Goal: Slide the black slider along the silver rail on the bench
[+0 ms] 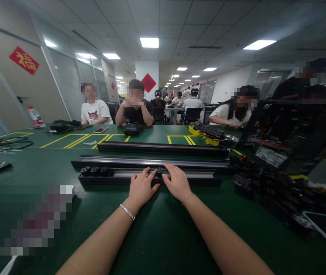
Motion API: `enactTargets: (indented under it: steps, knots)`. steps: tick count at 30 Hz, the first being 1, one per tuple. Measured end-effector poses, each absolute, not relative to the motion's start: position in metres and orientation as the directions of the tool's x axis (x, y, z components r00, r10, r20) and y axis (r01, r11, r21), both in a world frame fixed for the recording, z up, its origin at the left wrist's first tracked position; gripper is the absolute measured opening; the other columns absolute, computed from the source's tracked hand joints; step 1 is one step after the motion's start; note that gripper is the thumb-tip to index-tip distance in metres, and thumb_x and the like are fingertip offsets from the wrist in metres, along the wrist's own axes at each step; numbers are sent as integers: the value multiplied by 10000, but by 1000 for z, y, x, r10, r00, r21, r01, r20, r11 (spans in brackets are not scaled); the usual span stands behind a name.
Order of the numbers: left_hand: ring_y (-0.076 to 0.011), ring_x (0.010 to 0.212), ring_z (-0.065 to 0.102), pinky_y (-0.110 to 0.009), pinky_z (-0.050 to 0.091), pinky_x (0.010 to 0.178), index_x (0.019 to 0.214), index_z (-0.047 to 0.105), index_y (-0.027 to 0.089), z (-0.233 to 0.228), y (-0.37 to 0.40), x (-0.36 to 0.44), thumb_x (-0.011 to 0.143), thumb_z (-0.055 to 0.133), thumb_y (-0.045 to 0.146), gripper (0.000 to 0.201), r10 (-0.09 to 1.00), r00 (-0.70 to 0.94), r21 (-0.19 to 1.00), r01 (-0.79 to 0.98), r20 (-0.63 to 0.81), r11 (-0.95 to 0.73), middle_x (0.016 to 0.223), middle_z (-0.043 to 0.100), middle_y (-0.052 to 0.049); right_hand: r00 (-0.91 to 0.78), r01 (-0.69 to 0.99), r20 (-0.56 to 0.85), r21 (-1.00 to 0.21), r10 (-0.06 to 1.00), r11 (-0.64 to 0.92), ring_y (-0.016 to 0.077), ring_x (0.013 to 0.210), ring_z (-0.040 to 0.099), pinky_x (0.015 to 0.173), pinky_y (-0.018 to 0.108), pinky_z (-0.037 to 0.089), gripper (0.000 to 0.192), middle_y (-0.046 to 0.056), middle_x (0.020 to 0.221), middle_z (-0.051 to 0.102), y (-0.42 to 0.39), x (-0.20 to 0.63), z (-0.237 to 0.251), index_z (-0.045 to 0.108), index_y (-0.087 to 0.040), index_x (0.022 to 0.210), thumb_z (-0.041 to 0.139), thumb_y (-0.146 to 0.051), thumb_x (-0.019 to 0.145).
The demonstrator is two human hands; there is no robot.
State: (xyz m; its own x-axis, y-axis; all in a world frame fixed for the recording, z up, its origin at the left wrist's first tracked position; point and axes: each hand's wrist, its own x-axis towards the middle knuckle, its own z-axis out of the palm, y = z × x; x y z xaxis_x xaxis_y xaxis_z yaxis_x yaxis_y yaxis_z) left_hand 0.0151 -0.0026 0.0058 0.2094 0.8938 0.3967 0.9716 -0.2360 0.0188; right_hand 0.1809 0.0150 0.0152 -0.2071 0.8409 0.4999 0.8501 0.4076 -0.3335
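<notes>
A long black rail (194, 180) with a silver channel lies across the green table in front of me. In its channel, between my hands, sits a small black socket module (160, 172). My left hand (142, 186) grips the rail just left of that module, thumb along the front edge and fingers over the top. Closed around the module's right side are the thumb and forefinger of my right hand (177, 182); the contact is partly hidden. Several similar black modules (94, 171) stand in the rail's left end.
Two more long rails, a nearer one (151, 160) and a farther one (163, 148), lie behind. At right are a dark pile of parts (271, 191), an open black case (277, 141) and a yellow tray (196, 131). A blurred-out object (39, 221) lies front left. People sit opposite.
</notes>
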Motion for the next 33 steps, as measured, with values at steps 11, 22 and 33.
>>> enactTargets:
  steps: [11, 22, 33]
  knots:
    - [-254, 1128, 496, -412, 332, 935, 1323, 413, 274, 4, -4, 16, 801, 502, 438, 555, 888, 228, 0, 969, 399, -248, 1390, 424, -85, 48, 878, 394, -455, 918, 149, 203, 1029, 514, 898, 377, 282, 301, 6, 1082, 648, 16, 143, 19, 600, -308, 1058, 504, -434, 803]
    - [-263, 1270, 359, -421, 334, 965, 1318, 423, 267, 0, -3, 12, 804, 482, 433, 544, 873, 228, -14, 969, 432, -247, 1400, 428, -58, 81, 881, 399, -457, 913, 121, 206, 1026, 510, 940, 388, 266, 236, 26, 1042, 654, 16, 149, 21, 615, -265, 978, 512, -343, 780]
    - [-250, 1315, 325, -419, 323, 993, 1332, 412, 268, -1, -2, 11, 810, 469, 411, 544, 880, 227, -9, 969, 417, -246, 1427, 399, -57, 103, 886, 376, -456, 921, 87, 211, 1023, 515, 983, 430, 228, 226, 42, 1002, 657, 19, 157, 20, 596, -249, 958, 500, -324, 767]
